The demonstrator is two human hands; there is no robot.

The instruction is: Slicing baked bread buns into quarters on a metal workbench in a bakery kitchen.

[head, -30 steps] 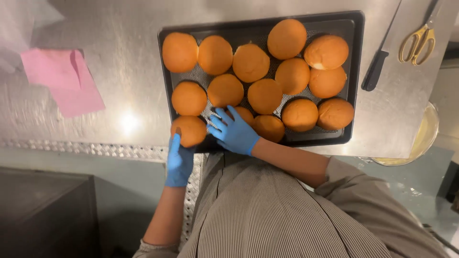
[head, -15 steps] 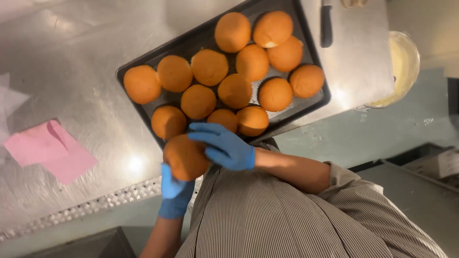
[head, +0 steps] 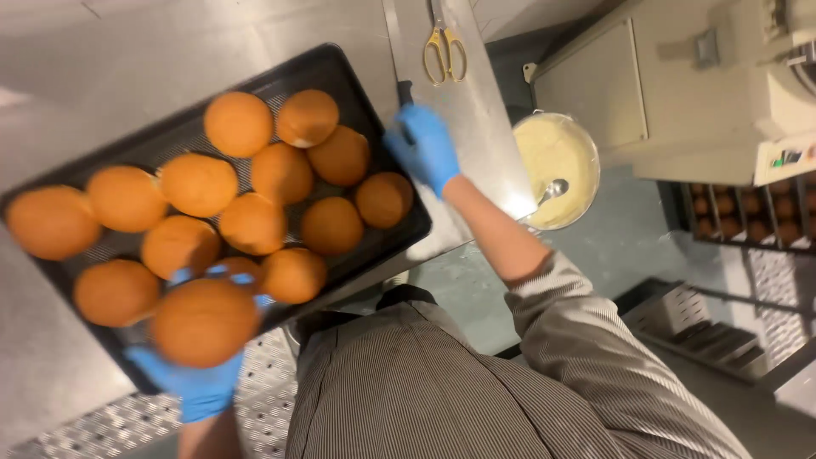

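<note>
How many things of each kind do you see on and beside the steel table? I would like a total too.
Buns: 15 (14 on the tray, 1 in the left hand)
Tray: 1
Scissors: 1
Knife: 1
Bowl: 1
Spoon: 1
Total: 20

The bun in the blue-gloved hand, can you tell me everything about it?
The bun is round, smooth and orange-brown, with a domed top, and looks baked. It is whole and a bit blurred. The left hand, in a blue glove, holds it from below, with fingertips showing past its far edge. It sits lifted over the near corner of the black tray, looking bigger than the other buns lying there.
</note>
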